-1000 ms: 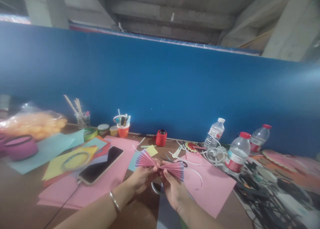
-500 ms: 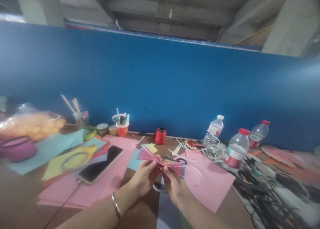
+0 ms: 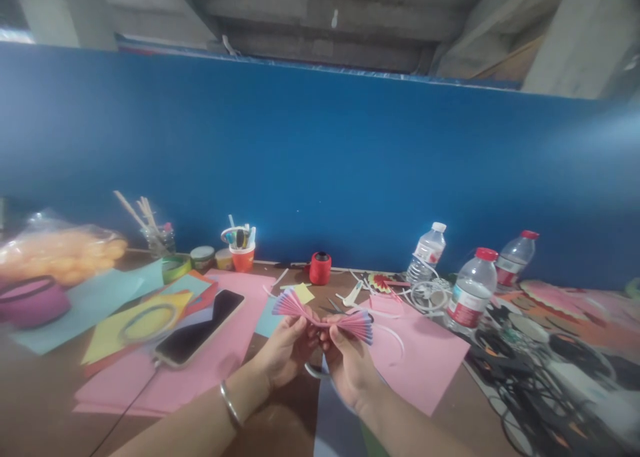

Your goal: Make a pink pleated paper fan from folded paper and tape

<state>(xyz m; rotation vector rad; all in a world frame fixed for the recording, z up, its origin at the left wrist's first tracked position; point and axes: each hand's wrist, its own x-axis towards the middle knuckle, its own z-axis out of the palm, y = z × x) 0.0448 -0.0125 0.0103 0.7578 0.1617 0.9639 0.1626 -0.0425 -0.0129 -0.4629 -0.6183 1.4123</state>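
A pleated paper fan (image 3: 359, 325), pink with bluish-purple edges, is pinched at its narrow middle and flares out at both ends like a bow. My left hand (image 3: 287, 350) grips it left of the centre, thumb on top. My right hand (image 3: 347, 364) holds the other side, its fingertips almost meeting those of the left. The fingers cover part of the folded middle. Just behind the hands lie scissors (image 3: 334, 306), partly hidden by the fan. Beneath the right hand is a pale lavender paper sheet (image 3: 333, 424).
Pink paper (image 3: 425, 357) lies to the right, with a phone (image 3: 200, 327) on paper sheets at left. Behind stand a red thread spool (image 3: 321, 268) and an orange cup (image 3: 243, 258) of tools. Plastic bottles (image 3: 470, 297) and tangled cables (image 3: 540, 390) crowd the right.
The fan has been levelled between my hands, its right end rising slightly and its middle straightening. Both hands keep their hold. The view has shifted a little.
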